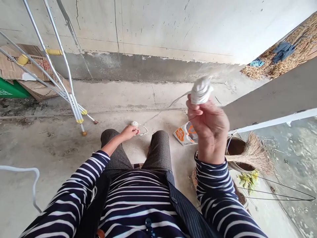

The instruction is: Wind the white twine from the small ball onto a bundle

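My right hand is raised toward the wall, its fingers closed round a wound bundle of white cord, slightly blurred. From that bundle a thin pale strand runs down to the left, toward my other hand. Over my left knee, my left hand is closed in a pinch on white cord, part of which hangs in a loop off the fingertips. A small ball of white cord shows just beyond those fingers; whether it is held or lies on the floor I cannot tell.
Metal crutches lean at the left before cardboard boxes. On the right are a printed bag, a straw broom across a bucket, and a grey partition. A brown heap lies at upper right.
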`<act>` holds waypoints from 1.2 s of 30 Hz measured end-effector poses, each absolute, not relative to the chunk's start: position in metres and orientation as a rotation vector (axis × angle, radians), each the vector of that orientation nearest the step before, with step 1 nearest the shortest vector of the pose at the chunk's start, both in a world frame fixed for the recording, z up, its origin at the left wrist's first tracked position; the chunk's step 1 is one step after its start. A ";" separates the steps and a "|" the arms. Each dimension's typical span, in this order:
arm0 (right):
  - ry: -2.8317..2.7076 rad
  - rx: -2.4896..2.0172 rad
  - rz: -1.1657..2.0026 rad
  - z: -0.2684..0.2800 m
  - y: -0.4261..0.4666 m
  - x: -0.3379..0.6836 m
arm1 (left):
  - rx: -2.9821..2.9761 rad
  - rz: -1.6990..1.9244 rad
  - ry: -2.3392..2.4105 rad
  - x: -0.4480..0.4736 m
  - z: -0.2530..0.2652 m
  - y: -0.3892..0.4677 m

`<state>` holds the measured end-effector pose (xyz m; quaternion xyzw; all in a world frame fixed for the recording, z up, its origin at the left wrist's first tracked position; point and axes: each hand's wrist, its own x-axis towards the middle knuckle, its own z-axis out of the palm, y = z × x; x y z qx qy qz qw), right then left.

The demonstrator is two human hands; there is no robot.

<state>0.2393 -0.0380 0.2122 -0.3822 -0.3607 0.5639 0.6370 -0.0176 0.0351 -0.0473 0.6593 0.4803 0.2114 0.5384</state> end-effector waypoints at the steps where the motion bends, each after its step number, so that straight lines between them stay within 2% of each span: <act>1: -0.847 -0.876 1.237 0.226 -0.044 0.241 | 1.578 0.483 1.148 -0.021 -0.048 0.039; 4: -0.900 -0.900 1.040 0.256 -0.058 0.246 | 1.615 0.470 1.205 -0.034 -0.046 0.059; 7: -0.938 -0.879 0.976 0.256 -0.054 0.244 | 1.659 0.536 1.311 -0.047 -0.031 0.088; 12: -0.816 -0.892 1.275 0.184 -0.017 0.219 | 1.761 0.772 1.387 -0.041 0.020 0.106; 16: -0.685 -0.970 1.481 0.123 0.000 0.193 | 1.669 0.939 0.975 -0.005 0.058 0.072; 18: -0.649 -0.982 1.532 0.106 0.002 0.186 | 1.630 1.001 0.921 0.011 0.067 0.053; 24: -0.621 -1.000 1.581 0.090 0.002 0.182 | 1.665 1.019 1.152 0.027 0.065 0.036; 36: -0.444 -0.874 1.727 0.083 0.004 0.190 | 1.576 0.968 1.147 0.026 0.056 0.017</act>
